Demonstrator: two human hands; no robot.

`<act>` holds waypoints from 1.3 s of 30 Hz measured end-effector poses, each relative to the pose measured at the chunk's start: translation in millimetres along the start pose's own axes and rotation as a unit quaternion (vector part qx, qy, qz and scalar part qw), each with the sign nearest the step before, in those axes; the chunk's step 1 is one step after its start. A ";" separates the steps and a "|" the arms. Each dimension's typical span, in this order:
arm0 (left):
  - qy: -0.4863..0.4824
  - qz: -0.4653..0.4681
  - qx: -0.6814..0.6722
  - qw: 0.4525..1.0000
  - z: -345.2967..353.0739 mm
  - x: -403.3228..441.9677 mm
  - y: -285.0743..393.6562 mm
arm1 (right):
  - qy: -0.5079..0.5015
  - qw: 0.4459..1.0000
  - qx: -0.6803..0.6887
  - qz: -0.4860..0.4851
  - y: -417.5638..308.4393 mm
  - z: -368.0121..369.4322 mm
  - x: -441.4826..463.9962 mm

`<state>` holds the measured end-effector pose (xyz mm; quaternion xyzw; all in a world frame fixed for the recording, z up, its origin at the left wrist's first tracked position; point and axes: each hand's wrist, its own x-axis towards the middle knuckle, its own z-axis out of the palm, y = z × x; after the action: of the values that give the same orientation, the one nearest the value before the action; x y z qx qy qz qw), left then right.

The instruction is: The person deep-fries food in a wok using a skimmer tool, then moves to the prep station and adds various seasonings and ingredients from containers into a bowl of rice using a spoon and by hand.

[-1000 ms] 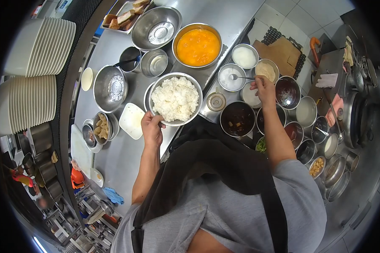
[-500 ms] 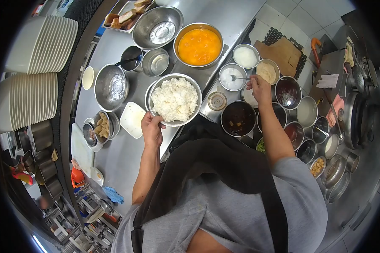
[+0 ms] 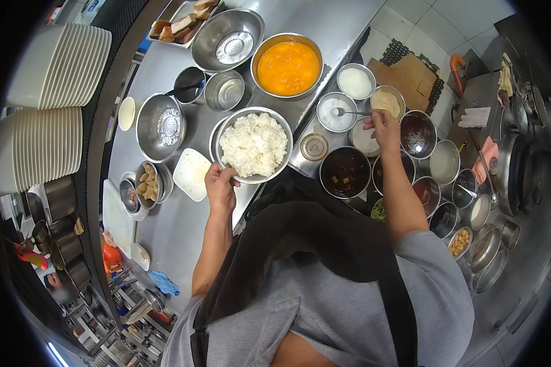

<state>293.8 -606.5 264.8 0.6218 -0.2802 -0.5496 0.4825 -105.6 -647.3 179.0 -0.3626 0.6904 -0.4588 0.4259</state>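
My left hand (image 3: 221,186) grips the near rim of a metal bowl (image 3: 291,160), thumb over the edge. White cooked rice (image 3: 253,144) is heaped inside it. My right hand (image 3: 384,130) is closed on the handle end of a metal spoon (image 3: 356,113). The spoon's head lies over a round tub of white granules (image 3: 332,123); whether it touches them I cannot tell. Directly below the right hand and partly covered by it is a tub of pale contents (image 3: 362,142). A tub of beige powder (image 3: 386,103) sits just beyond the fingers.
Beaten egg (image 3: 289,67) fills a metal bowl beyond the rice. Empty metal bowls (image 3: 160,127) and a white square dish (image 3: 191,175) stand to the left. Several sauce pots, including one with dark liquid (image 3: 344,173), crowd the right side. Stacked white plates (image 3: 40,147) line the far-left shelf.
My right hand has shifted slightly to the right with the spoon, whose head stays over the white granules. My left hand and the rice bowl look unmoved.
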 end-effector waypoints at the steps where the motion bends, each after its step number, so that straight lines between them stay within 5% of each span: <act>1: -0.003 -0.001 0.004 1.000 -0.2 0.0 -0.2 | 0.000 1.000 0.000 -0.001 -2.8 -2.9 -1.2; 10: 0.004 0.006 -0.003 1.000 6.2 1.0 2.9 | -0.039 0.996 0.076 -0.029 -65.1 -18.1 -19.8; 18: 0.010 0.005 0.001 1.000 9.4 1.7 4.7 | -0.192 0.969 0.118 -0.099 -158.1 22.7 -78.1; 20: 0.013 0.005 0.000 1.000 7.0 1.7 3.4 | -0.150 0.954 -0.034 -0.258 -160.2 28.0 -80.4; 34: 0.009 0.010 -0.022 1.000 -2.1 0.7 -0.7 | 0.166 0.978 -0.031 -0.126 -71.8 -65.8 -15.3; 39: -0.004 0.003 -0.018 1.000 2.7 1.7 3.0 | 0.195 0.961 -0.168 -0.098 -27.2 -80.6 1.3</act>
<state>292.2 -609.9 267.0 0.6098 -0.2741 -0.5558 0.4941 -177.3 -630.9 221.7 -0.3980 0.7882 -0.4380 0.1688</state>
